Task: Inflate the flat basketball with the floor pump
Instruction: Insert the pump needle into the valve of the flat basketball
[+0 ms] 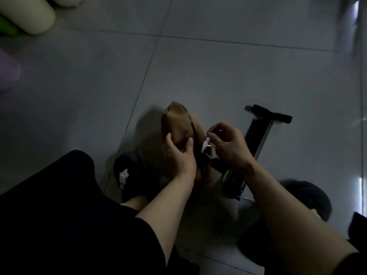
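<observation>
Basketball (179,124): lower part hidden behind left hand (179,155). Pump (256,139): barrel middle covered by right hand (228,143). White fitting (206,144): too small to identify. Cream object (25,14): cut off by the edge.

A dim indoor room, likely a home. Large glossy grey floor tiles (218,76) with thin dark grout lines fill the frame. At the upper left sit soft rounded cream (25,14), green (7,28) and purple (8,74) household items, too blurred to identify.
</observation>
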